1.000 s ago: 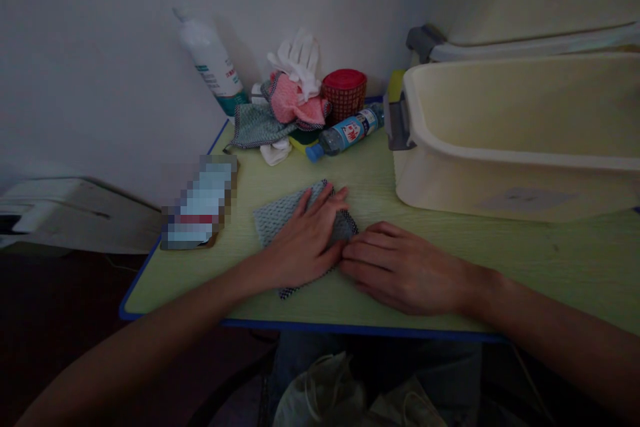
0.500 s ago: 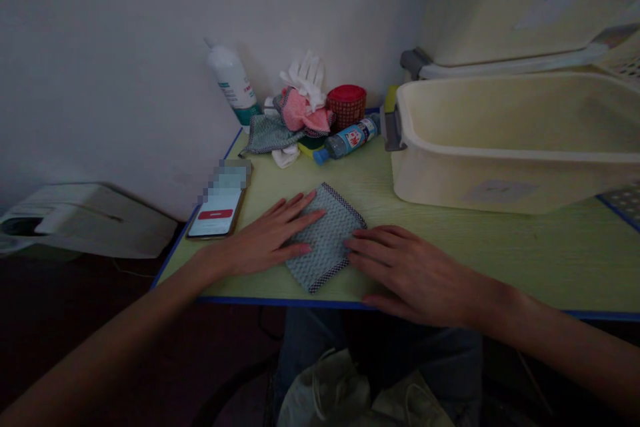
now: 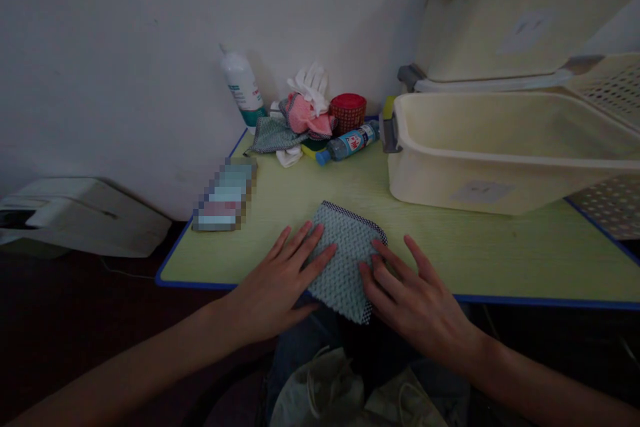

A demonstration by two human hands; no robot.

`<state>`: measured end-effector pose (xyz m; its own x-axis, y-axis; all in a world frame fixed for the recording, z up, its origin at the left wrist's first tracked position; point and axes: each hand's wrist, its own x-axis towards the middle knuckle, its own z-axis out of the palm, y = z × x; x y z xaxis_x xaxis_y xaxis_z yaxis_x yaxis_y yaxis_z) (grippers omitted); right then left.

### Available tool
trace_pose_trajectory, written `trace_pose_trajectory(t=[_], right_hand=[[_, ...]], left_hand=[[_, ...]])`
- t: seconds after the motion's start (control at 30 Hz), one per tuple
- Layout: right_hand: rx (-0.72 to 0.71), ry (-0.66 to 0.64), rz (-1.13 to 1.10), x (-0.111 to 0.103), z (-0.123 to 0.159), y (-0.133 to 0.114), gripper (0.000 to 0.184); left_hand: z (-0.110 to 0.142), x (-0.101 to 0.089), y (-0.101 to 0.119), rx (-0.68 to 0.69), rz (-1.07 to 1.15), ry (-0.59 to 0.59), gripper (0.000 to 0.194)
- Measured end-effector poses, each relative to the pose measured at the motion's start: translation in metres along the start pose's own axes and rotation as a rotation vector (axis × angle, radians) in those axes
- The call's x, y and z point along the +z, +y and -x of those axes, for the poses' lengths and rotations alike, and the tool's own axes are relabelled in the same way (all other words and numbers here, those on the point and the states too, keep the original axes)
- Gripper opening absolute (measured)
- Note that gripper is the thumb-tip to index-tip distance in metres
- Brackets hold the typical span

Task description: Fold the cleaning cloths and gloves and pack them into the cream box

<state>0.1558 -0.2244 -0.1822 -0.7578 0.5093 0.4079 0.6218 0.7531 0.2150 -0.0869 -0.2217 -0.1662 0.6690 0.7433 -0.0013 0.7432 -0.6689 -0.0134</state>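
A folded grey-blue cleaning cloth (image 3: 345, 260) with a checked black-and-white border lies at the front of the table, its near corner sticking out past the blue edge. On its left side rest the spread fingers of my left hand (image 3: 273, 280), with the thumb lower down near the table edge. My right hand (image 3: 420, 303) touches the right side with bent fingertips, the fingers apart and one raised off the cloth. Its thumb is hidden. Neither hand is visibly closed round the cloth.
A phone (image 3: 225, 197) lies at left. Behind stand a white bottle (image 3: 243, 90), a pile with a pink cloth (image 3: 305, 115) and white glove (image 3: 311, 87), a red round container (image 3: 349, 112) and a lying blue-capped bottle (image 3: 353, 141). A cream bin (image 3: 450, 180) occupies the right.
The cloth has slid toward me and turned slightly, so its near corner now passes the table edge. Both hands have come nearer with it, and the right fingers have spread. The view has shifted slightly.
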Motion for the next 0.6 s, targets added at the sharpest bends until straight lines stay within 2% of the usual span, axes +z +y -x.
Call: trace_pose_trajectory(t=[0.1,0.23,0.37,0.4,0.47,0.53,0.6], right_hand=[[0.010,0.040,-0.032,-0.001,-0.005,-0.005,0.016],[-0.035,0.105,-0.091,-0.002,-0.011,0.000,0.021],[-0.081,0.101,-0.304,-0.014,-0.024,0.020,0.023],[-0.034,0.084,-0.403,-0.017,-0.030,0.027,0.021],[0.154,0.073,-0.634,-0.022,-0.044,0.040,0.020],[0.388,0.136,-0.851,-0.017,-0.061,0.053,0.024],[0.550,0.210,-1.053,-0.003,-0.077,0.063,0.024]], left_hand=[[0.003,0.000,0.004,0.008,-0.037,0.016,0.072],[0.006,-0.006,0.002,0.040,-0.031,0.013,0.065],[0.001,-0.024,-0.018,0.109,0.202,-0.009,0.052],[-0.003,-0.029,-0.026,0.123,0.321,-0.011,0.045],[-0.015,-0.037,-0.043,0.074,0.640,0.006,0.027],[-0.033,-0.037,-0.057,-0.101,1.028,0.134,0.016],[-0.054,-0.029,-0.066,-0.291,1.359,0.321,0.019]])
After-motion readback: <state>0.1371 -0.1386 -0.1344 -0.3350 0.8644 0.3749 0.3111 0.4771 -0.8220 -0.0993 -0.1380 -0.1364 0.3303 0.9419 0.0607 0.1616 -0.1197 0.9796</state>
